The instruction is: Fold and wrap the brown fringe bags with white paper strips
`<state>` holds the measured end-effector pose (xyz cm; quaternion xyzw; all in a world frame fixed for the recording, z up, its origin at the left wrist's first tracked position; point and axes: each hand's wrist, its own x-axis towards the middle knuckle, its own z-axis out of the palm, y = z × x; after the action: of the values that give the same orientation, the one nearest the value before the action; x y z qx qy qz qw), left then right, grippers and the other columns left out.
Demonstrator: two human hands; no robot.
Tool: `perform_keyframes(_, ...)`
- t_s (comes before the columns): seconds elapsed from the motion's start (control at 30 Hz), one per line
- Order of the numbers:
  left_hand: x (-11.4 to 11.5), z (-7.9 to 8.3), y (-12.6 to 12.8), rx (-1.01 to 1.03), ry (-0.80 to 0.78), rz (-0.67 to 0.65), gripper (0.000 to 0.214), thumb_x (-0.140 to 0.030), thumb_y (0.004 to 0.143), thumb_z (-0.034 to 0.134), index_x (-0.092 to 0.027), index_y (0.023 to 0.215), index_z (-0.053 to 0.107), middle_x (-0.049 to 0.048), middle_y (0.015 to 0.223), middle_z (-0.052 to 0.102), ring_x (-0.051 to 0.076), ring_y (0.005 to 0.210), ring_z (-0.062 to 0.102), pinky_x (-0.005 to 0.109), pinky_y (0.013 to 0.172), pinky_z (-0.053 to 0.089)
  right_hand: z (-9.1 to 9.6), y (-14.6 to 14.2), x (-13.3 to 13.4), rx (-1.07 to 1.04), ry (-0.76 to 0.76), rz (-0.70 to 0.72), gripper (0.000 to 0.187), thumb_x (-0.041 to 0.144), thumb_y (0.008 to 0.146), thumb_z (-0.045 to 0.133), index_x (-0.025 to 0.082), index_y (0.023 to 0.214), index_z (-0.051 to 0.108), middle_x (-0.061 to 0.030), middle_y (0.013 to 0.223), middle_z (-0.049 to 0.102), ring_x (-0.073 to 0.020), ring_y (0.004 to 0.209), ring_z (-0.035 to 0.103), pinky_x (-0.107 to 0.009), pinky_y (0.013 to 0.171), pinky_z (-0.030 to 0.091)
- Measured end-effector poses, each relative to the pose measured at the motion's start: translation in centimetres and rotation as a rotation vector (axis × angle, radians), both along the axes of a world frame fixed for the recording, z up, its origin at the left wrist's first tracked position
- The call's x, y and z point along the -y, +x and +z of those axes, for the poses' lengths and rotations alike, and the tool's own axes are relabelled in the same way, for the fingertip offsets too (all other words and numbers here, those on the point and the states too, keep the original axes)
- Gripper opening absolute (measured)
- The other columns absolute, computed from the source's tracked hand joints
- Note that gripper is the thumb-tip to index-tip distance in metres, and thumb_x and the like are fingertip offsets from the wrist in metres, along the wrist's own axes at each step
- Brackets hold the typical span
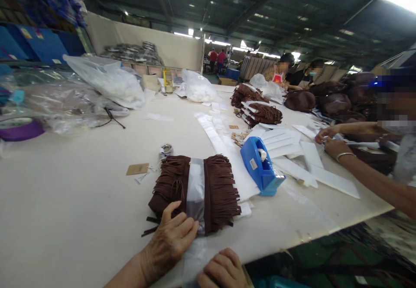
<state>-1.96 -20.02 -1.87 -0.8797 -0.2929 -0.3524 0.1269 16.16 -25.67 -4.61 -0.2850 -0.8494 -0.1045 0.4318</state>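
Observation:
A dark brown fringed bag (219, 192) lies flat on the table in front of me, with a translucent white strip (196, 184) running across its middle. My left hand (172, 240) rests on the bag's near edge, fingers bent and pressing the strip against it. The strip's loose end continues toward me over the table edge. Beside that end, my right hand (224, 270) has its fingers curled; what they hold, if anything, is hidden. Just right of the bag stands a blue tape dispenser (260, 166). A brown tag (137, 169) lies to its left.
Behind the bag is a small roll (166, 150). White strips (312, 162) spread to the right, near a co-worker's hands (336, 145). Stacked fringed bags (260, 113) lie farther back. Plastic bags (107, 80) and a purple tape roll (21, 129) occupy the left.

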Motion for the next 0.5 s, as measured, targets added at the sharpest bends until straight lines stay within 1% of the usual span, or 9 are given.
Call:
perform_keyframes(0.07,0.0,0.2,0.0,-0.052,0.056,-0.014,0.018,-0.006,0.087,0.043,-0.01,0.084,0.061,-0.0018,0.061,0.05,0.011,0.061,0.043,0.045,0.096,0.031,-0.9,-0.9,0.0,-0.048,0.018,0.009,0.027,0.008,0.088,0.042,0.018,0.07,0.059,0.0039,0.056,0.06,-0.0096,0.056,0.052,-0.026,0.061,0.039)
perform_keyframes(0.13,-0.1,0.1,0.0,-0.077,0.091,-0.029,0.019,-0.005,0.086,0.043,-0.009,0.082,0.061,-0.0016,0.06,0.048,0.011,0.061,0.042,0.044,0.094,0.034,-2.2,-1.6,0.3,-0.052,0.023,0.012,0.028,0.008,0.087,0.042,0.018,0.067,0.059,0.0031,0.053,0.056,-0.0101,0.054,0.049,-0.026,0.056,0.038)
perform_keyframes(0.23,-0.2,0.0,0.1,-0.084,0.113,-0.044,0.017,-0.004,0.085,0.044,-0.008,0.082,0.061,-0.0013,0.061,0.048,0.012,0.062,0.042,0.043,0.092,0.036,-4.4,-2.2,0.8,-0.056,-0.034,-0.006,0.029,0.01,0.086,0.044,0.02,0.064,0.059,0.0012,0.052,0.051,-0.0118,0.054,0.047,-0.025,0.05,0.036)
perform_keyframes(0.33,-0.3,-0.2,0.0,-0.081,0.125,-0.051,0.017,-0.004,0.085,0.044,-0.007,0.083,0.061,-0.001,0.063,0.049,0.011,0.062,0.042,0.043,0.091,0.037,-6.5,-2.5,1.2,-0.079,-0.068,-0.025,0.033,0.013,0.085,0.046,0.023,0.056,0.057,0.0012,0.049,0.044,-0.0131,0.05,0.042,-0.026,0.045,0.035)
perform_keyframes(0.4,-0.3,-0.2,0.0,-0.094,0.123,-0.055,0.017,-0.004,0.086,0.044,-0.007,0.084,0.061,-0.0008,0.064,0.049,0.011,0.063,0.043,0.043,0.091,0.037,-7.3,-2.7,1.3,-0.069,-0.082,-0.029,0.033,0.014,0.084,0.048,0.024,0.053,0.056,0.0015,0.048,0.042,-0.0132,0.048,0.04,-0.026,0.043,0.035)
perform_keyframes(0.5,-0.2,-0.2,0.1,-0.113,0.13,-0.058,0.019,-0.005,0.086,0.042,-0.007,0.083,0.06,-0.0005,0.065,0.049,0.012,0.064,0.044,0.043,0.091,0.037,-7.4,-2.6,1.4,-0.057,-0.126,-0.044,0.029,0.014,0.081,0.051,0.025,0.055,0.058,0.0011,0.051,0.043,-0.0134,0.047,0.041,-0.026,0.042,0.036)
